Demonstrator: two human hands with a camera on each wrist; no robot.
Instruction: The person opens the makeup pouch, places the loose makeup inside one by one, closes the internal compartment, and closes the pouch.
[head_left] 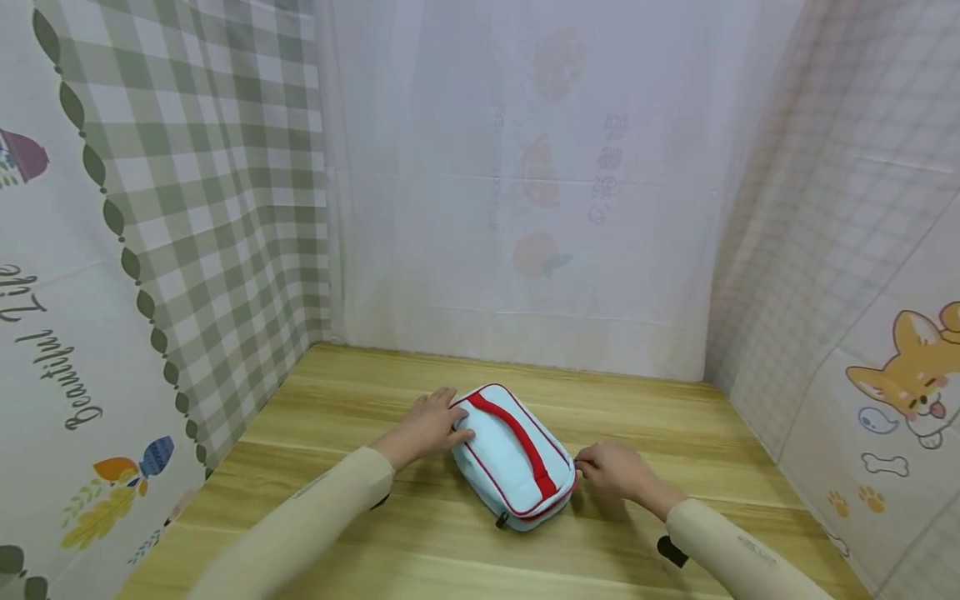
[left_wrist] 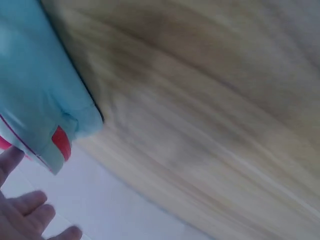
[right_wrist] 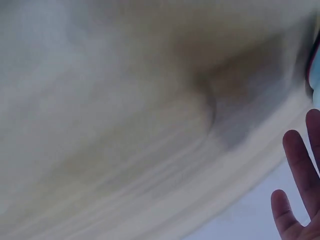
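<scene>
A light blue zip bag (head_left: 493, 468) with red piping and a red strap handle (head_left: 522, 443) lies slantwise on the table. My left hand (head_left: 429, 427) rests on its left end, thumb and a finger touching the top. In the left wrist view, other fingers (left_wrist: 37, 212) stand off the bag's side (left_wrist: 35, 70). At the bag's right corner my right hand (head_left: 613, 468) pinches a small dark zipper pull (head_left: 577, 462). Another dark zipper pull (head_left: 502, 520) hangs at the near corner. The right wrist view shows spread fingers (right_wrist: 300, 160), not the pinch.
The wood-grain table (head_left: 360, 533) is bounded by a white curtain (head_left: 465, 250) behind, a green checked cloth (head_left: 247, 192) at left and a cloth with a cartoon dog (head_left: 911, 367) at right.
</scene>
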